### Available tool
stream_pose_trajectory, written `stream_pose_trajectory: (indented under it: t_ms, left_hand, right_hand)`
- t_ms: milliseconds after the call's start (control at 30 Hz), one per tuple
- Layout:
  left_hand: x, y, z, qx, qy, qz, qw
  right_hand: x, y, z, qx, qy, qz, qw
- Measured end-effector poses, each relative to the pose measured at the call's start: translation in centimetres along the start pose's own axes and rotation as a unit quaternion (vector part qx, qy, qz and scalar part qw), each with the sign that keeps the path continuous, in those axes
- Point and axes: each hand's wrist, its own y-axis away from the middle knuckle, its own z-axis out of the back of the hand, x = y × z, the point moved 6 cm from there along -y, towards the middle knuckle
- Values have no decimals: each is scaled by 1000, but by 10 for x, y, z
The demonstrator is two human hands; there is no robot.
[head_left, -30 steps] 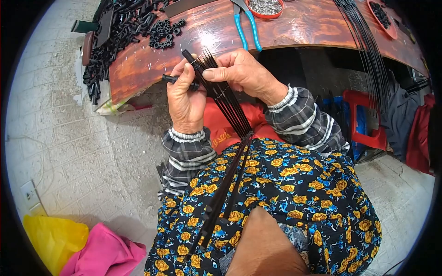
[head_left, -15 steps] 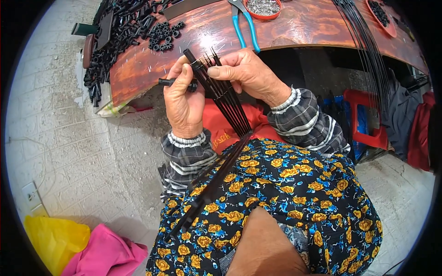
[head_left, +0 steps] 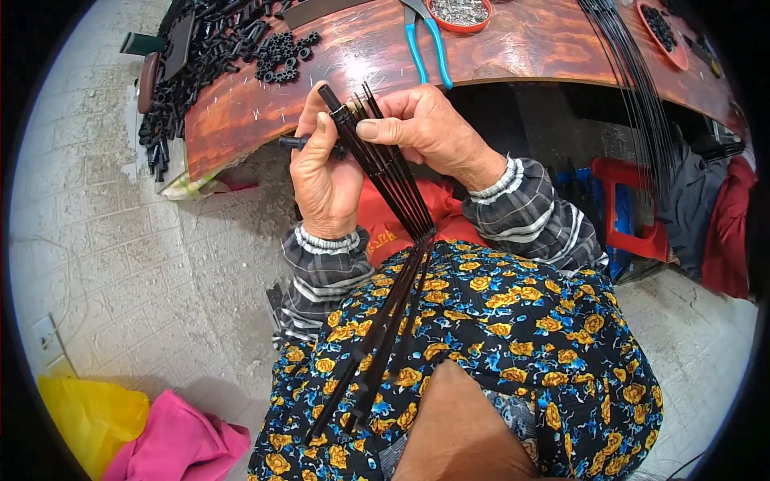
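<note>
A bundle of thin black metal rods, hinged partway down, runs from my hands to my lap, its lower half lying across the flowered fabric. My right hand pinches the upper rods near their tips with thumb and fingers. My left hand grips the bundle from the left, and a short black tube piece sticks out past its thumb. Both hands hover just in front of the wooden tabletop's edge.
On the red-brown table lie a heap of small black plastic parts, blue-handled pliers, a red dish of metal bits and long black wires. A red stool stands right; yellow and pink cloth lies on the tiled floor.
The lower half of the rod bundle has swung slightly left across my lap. Both hands keep their grip at nearly the same place.
</note>
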Motion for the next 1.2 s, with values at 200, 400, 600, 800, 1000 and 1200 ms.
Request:
stream_pose_trajectory:
  t_ms: [200,400,600,800,1000,1200]
  left_hand:
    - [-6,-1,-3,-42,-53,-7,998]
    - [-7,1,1,-42,-75,-9,996]
    - [-6,3,6,2,-66,-20,998]
    - [-4,0,4,26,-45,16,999]
    - [-6,-1,4,60,15,52,997]
    - [-47,0,29,-74,-123,75,987]
  right_hand:
    - [-3,-6,6,-34,2,13,999]
    - [10,-5,-6,7,26,25,999]
    - [2,-6,-4,17,28,-3,999]
    - [-10,-12,-1,41,-26,49,998]
    - [-3,-8,-3,28,0,6,1000]
    - [-6,-6,1,20,-15,-14,1000]
